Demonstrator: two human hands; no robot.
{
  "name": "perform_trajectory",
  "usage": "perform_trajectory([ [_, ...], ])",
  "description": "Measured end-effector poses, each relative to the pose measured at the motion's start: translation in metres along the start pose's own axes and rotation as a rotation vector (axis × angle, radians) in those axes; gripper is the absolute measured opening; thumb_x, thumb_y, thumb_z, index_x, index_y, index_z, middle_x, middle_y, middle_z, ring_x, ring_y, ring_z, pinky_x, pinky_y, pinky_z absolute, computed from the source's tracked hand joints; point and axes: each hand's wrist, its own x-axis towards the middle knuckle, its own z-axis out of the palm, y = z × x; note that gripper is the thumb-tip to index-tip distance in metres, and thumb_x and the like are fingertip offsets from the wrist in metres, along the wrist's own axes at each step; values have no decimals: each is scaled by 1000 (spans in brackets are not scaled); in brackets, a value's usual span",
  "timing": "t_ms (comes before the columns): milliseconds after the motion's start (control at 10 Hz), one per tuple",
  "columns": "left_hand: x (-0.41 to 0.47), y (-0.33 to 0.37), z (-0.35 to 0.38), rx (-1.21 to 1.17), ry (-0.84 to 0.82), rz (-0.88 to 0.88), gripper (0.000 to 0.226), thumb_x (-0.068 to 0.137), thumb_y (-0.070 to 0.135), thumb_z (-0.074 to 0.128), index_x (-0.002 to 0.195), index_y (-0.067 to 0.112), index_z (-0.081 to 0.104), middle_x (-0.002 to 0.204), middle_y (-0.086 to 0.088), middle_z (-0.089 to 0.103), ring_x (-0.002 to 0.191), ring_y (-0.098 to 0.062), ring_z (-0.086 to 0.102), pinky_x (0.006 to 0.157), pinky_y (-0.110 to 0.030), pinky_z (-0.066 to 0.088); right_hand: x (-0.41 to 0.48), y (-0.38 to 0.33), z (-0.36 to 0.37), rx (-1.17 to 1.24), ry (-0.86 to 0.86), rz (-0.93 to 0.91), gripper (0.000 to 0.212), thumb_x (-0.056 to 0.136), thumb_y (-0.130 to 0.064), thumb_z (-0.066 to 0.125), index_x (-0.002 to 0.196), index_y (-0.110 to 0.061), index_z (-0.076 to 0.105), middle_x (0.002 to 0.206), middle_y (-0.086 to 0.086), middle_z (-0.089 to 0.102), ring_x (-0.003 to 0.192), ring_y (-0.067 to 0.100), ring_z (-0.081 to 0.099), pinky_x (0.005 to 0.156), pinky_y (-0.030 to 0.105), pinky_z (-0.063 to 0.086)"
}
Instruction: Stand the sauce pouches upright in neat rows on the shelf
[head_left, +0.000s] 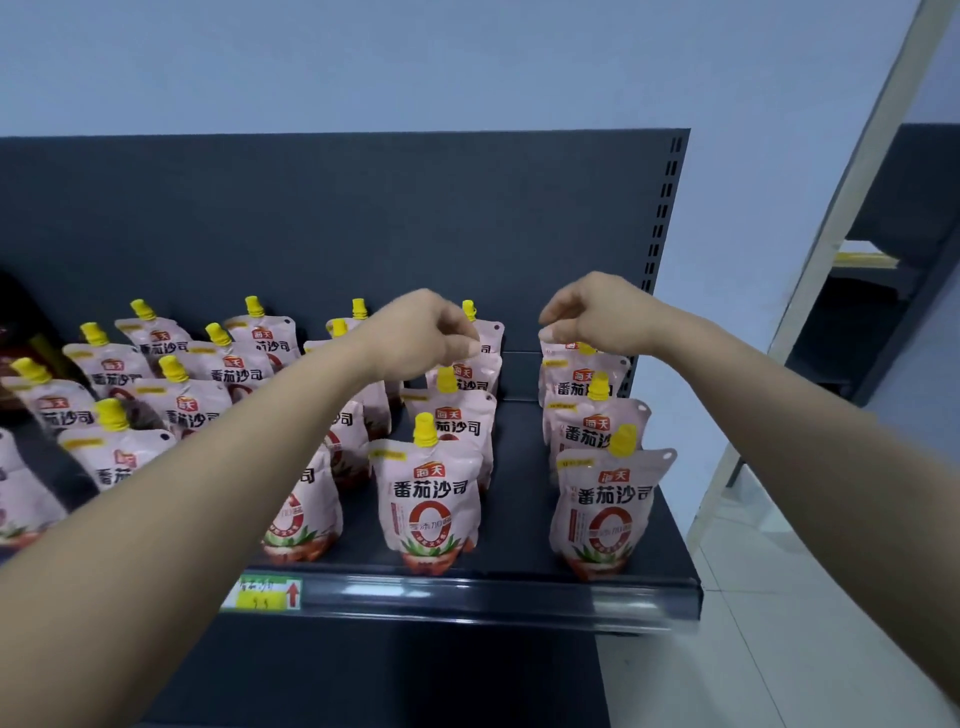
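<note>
I have left hand (421, 332) and right hand (587, 317) pinching two mid-frame rear pouches (483, 375) by top seams, likely stiffer than their soft bellies.

Illumination is even, diffuse and cool in tone; the source lies outside the frame. The pale blue-grey painted wall (467, 62) shows no hot spots. The dark grey metal shelf (519, 525) carries only faint, soft shadows beneath the pink spouted sauce pouches with yellow caps (428, 499). A mild sheen runs along the glossy front price rail (467, 590). Wide-angle distortion bows the dark back panel (363, 218) along its top edge. Sharpness is soft overall, and the pouches at the left edge smear.
</note>
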Motion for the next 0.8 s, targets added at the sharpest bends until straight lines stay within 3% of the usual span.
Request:
perform_trajectory([
  [100, -14, -11, -7, 15, -154, -4, 34, 84, 43, 63, 99, 13, 71, 102, -13, 71, 93, -27, 66, 90, -39, 50, -1, -25, 13, -50, -93, -21, 29, 89, -24, 67, 115, -12, 69, 113, 3, 69, 94, 12, 58, 83, 23, 41],
  [200, -26, -26, -8, 28, -282, -13, 31, 76, 38, 73, 97, 16, 72, 97, -4, 72, 90, -15, 64, 91, -31, 48, 3, -43, 35, -100, -160, 3, 34, 89, -21, 67, 121, -10, 66, 121, 4, 67, 107, 18, 60, 89, 24, 43],
  [300, -30, -48, 3, 102, -335, -4, 23, 74, 25, 78, 86, 7, 68, 88, -11, 70, 79, -17, 59, 85, -38, 50, 7, -52, 56, -145, -206, 48, 37, 90, -20, 66, 125, -9, 63, 126, 7, 65, 118, 23, 58, 95, 26, 43],
  [400, -35, -61, 17, 162, -305, -2, 29, 80, 13, 71, 60, 9, 51, 59, -2, 45, 61, -15, 41, 59, -26, 38, 9, -55, 70, -181, -213, 71, 31, 93, -15, 60, 122, -8, 65, 125, 9, 65, 115, 25, 60, 93, 27, 45],
  [500, -36, -66, 26, 91, -267, 36, 50, 83, 5, 66, 48, 15, 32, 57, 0, 23, 55, -15, 24, 52, -25, 25, 8, -55, 79, -167, -189, 101, 27, 95, -9, 54, 119, -4, 66, 120, 13, 67, 110, 28, 64, 91, 30, 48],
  [700, -34, -71, 31, 58, -249, 90, 51, 86, 4, 62, 47, 15, 32, 54, -1, 24, 51, -14, 25, 50, -24, 26, 1, -61, 82, -142, -168, 150, 24, 94, -12, 56, 113, -3, 68, 117, 13, 68, 109, 28, 62, 95, 34, 49],
  [800, -52, -99, -5, 90, -263, 128, 42, 87, 6, 60, 51, 16, 41, 56, 3, 34, 54, -11, 34, 52, -22, 30, -7, -108, 84, -132, -17, 222, 24, 93, -14, 58, 112, -5, 70, 116, 11, 69, 107, 26, 62, 92, 35, 50],
])
